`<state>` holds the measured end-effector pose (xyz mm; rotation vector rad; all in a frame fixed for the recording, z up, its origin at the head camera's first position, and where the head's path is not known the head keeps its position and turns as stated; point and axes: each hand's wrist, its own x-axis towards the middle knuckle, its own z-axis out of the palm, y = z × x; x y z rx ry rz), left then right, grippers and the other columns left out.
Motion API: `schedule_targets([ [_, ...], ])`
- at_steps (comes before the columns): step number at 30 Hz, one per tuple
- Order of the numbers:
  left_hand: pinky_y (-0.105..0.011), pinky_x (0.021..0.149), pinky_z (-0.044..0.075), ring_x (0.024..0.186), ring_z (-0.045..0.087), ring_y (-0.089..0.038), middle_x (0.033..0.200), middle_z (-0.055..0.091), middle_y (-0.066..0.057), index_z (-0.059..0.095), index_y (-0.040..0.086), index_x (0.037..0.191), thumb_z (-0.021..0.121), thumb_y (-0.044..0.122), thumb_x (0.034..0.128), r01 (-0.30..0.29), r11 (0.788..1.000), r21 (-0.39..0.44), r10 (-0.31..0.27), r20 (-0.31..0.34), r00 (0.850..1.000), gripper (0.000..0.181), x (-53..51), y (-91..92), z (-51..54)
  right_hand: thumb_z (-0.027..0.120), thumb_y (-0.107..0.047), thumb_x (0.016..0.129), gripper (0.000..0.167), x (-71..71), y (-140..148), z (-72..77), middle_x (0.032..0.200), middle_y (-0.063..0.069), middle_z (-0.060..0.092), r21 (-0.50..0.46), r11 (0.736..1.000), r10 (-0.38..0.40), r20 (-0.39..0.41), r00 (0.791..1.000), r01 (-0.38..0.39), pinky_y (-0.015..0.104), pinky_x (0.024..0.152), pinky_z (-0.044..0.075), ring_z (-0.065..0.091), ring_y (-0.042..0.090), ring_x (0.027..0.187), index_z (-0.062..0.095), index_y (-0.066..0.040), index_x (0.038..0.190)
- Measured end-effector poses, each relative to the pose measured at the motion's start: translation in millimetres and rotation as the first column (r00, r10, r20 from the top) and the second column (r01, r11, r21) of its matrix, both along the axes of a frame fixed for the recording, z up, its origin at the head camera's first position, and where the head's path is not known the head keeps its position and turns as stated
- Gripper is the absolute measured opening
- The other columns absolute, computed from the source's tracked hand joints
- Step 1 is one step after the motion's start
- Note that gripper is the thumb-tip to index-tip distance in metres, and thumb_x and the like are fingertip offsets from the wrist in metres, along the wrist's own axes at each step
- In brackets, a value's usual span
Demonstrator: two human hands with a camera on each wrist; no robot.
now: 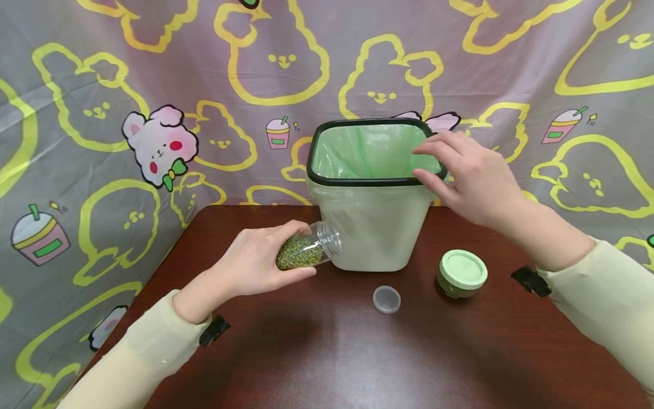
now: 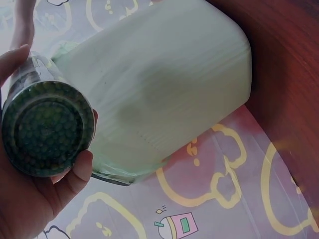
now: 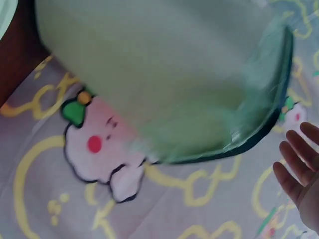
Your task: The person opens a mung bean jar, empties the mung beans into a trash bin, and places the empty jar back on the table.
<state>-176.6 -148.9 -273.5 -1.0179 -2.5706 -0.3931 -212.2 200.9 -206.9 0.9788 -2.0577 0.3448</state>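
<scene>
My left hand (image 1: pixel 255 260) grips a clear jar (image 1: pixel 302 249) of green beans that look like mung beans. The jar is tilted, its uncovered mouth pointing right at the front of a pale trash bin (image 1: pixel 375 233). In the left wrist view the round base of the jar (image 2: pixel 47 129) faces the camera, beans packed behind it. My right hand (image 1: pixel 475 176) is at the bin's right rim with fingers and thumb apart and nothing between them. Whether it touches the rim cannot be told in the head view; in the right wrist view the fingers (image 3: pixel 294 162) appear clear of it.
A green liner bag (image 1: pixel 363 150) lines the bin beneath its black rim. On the brown table (image 1: pixel 327 363) lie a flat, clear round lid (image 1: pixel 386 300) and, farther right, a small container with a light green lid (image 1: pixel 462 270). Behind hangs a patterned cloth (image 1: pixel 168 74).
</scene>
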Motion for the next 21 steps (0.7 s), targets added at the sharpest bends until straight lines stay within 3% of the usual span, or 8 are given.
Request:
schedule_targets([
  [4,-0.026,0.054,0.044,0.069,0.055,-0.004,0.090,0.063,0.011,0.058,0.022,0.118,0.072,0.057,0.0772,-0.005,1.000,0.004,0.005,0.008,1.000,0.056,-1.3,0.2,2.2,0.069,-0.020,0.089,0.035,-13.2,10.3,0.2,0.116,0.017,0.058,0.023,0.989,-0.144,0.123,0.982,0.143,0.057,0.068,0.047,0.054,0.035,0.109,0.062,-0.002,0.119],
  [9,-0.028,0.056,0.045,0.070,0.057,-0.005,0.089,0.063,0.010,0.058,0.021,0.118,0.073,0.057,0.0767,-0.015,1.000,0.009,0.015,-0.010,1.000,0.056,-3.4,0.4,5.4,0.061,-0.028,0.096,0.040,-23.5,15.1,-1.8,0.128,0.017,0.051,0.084,0.962,-0.272,0.282,0.920,0.258,0.062,0.077,0.044,0.047,0.035,0.120,0.057,-0.004,0.128],
  [14,-0.029,0.056,0.046,0.070,0.058,-0.006,0.089,0.064,0.010,0.057,0.021,0.119,0.073,0.057,0.0765,-0.028,1.000,0.011,0.028,-0.004,1.000,0.057,-3.3,0.4,7.5,0.044,-0.040,0.102,0.051,-29.6,13.4,-4.1,0.140,0.018,0.043,0.156,0.946,-0.325,0.412,0.851,0.285,0.062,0.093,0.037,0.038,0.037,0.130,0.049,-0.003,0.137],
  [21,-0.030,0.058,0.047,0.072,0.059,-0.007,0.092,0.065,0.008,0.057,0.021,0.120,0.073,0.057,0.0767,-0.036,0.999,0.012,0.036,0.001,0.999,0.058,-3.4,-0.1,9.2,0.031,-0.049,0.103,0.066,-31.8,12.4,-8.7,0.151,0.021,0.029,0.203,0.935,-0.354,0.510,0.784,0.290,0.060,0.104,0.026,0.025,0.040,0.139,0.036,0.001,0.146],
])
